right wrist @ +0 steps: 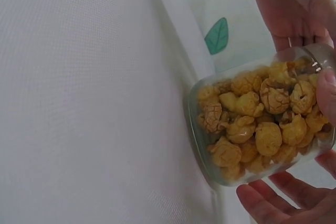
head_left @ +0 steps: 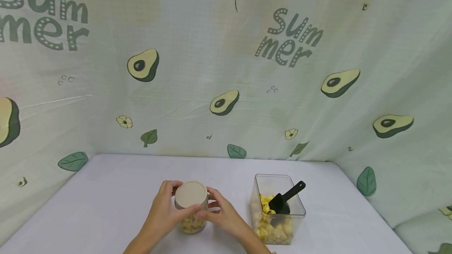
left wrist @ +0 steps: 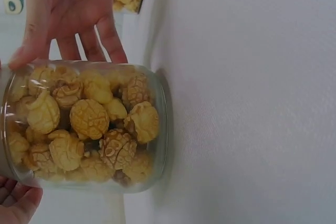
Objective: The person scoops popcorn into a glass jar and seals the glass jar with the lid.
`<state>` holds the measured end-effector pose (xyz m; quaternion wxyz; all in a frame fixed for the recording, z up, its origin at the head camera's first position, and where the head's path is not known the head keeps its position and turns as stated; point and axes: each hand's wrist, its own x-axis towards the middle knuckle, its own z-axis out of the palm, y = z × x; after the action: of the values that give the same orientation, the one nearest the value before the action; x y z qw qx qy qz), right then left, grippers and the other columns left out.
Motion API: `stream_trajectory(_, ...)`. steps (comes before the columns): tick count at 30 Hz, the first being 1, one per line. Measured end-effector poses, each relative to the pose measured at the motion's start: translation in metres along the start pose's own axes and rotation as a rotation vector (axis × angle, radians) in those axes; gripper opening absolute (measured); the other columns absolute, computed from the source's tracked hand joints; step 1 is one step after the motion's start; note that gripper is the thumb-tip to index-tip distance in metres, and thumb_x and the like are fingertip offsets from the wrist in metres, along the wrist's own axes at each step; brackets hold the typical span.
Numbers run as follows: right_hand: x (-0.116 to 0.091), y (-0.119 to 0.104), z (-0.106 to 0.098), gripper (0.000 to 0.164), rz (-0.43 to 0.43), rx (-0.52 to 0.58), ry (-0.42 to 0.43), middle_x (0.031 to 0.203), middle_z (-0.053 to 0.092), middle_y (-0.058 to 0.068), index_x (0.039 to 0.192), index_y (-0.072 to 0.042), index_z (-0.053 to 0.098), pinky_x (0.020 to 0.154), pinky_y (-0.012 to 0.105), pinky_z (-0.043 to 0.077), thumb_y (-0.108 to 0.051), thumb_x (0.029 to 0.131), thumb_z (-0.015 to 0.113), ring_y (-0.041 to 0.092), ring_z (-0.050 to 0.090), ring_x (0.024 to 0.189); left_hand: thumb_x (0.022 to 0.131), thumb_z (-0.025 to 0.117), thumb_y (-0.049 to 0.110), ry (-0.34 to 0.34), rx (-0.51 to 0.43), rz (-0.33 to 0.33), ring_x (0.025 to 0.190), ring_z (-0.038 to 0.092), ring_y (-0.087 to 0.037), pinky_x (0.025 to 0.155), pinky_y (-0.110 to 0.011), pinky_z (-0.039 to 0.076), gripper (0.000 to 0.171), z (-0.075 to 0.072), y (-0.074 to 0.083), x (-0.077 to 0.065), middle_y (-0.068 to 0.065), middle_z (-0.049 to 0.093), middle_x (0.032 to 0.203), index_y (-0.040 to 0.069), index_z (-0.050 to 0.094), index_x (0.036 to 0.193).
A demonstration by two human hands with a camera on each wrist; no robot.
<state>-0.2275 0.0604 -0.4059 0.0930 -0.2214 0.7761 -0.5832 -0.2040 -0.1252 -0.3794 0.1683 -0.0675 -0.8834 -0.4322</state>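
A clear jar of caramel-coloured popcorn stands upright on the table, topped by a beige lid. My left hand grips the jar's upper part at the lid, its thumb across the front and its fingers round the far left side. From the right, my right hand holds the jar with thumb in front and fingers curved behind. Both thumbs nearly meet below the lid. In the right wrist view, the jar's base rests on the cloth. Whether the lid is turned or loose cannot be seen.
Right of the hands stands a clear open box partly filled with yellow popcorn. A black scoop leans in it, handle over the rim. Behind the white table hangs a curtain printed with avocados.
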Motion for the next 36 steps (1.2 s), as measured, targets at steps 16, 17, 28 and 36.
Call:
stream_trajectory(16,-0.006,-0.002,0.002,0.066,0.032,-0.002,-0.024,0.123,0.052,0.006,0.139,-0.023,0.039,0.084,0.029,0.047,-0.041,0.082,0.068,0.018,0.050,0.105,0.068,0.082,0.036,-0.195,-0.077,0.298,0.104,0.054,-0.017,0.091,-0.042,0.049,0.061,-0.015,-0.025,0.014,0.001,0.053,0.110,0.008,0.049,0.113)
stream_trajectory(17,-0.006,-0.002,0.002,0.066,0.033,-0.003,-0.026,0.123,0.052,0.006,0.139,-0.023,0.038,0.084,0.028,0.047,-0.041,0.083,0.068,0.018,0.050,0.105,0.069,0.081,0.035,-0.206,-0.075,0.316,0.104,0.054,-0.015,0.090,-0.041,0.049,0.061,-0.015,-0.026,0.015,0.001,0.053,0.111,0.009,0.049,0.113)
stream_trajectory(28,-0.008,-0.011,0.000,0.071,-0.009,-0.127,-0.027,0.128,0.050,0.012,0.143,-0.010,0.033,0.084,0.034,0.050,-0.040,0.086,0.064,0.024,0.052,0.107,0.072,0.079,0.038,-0.250,-0.057,0.285,0.108,0.054,-0.019,0.092,-0.044,0.048,0.067,-0.019,-0.022,0.016,-0.001,0.052,0.116,0.004,0.048,0.120)
stream_trajectory(36,-0.029,-0.045,-0.011,0.072,-0.086,-0.312,0.054,0.145,0.038,0.011,0.146,-0.011,0.028,0.093,0.046,0.047,-0.043,0.089,0.058,0.033,0.048,0.120,0.084,0.068,0.027,-0.185,-0.020,0.402,0.125,0.044,-0.031,0.093,-0.059,0.041,0.058,-0.029,-0.002,0.010,-0.007,0.047,0.136,0.012,0.045,0.135)
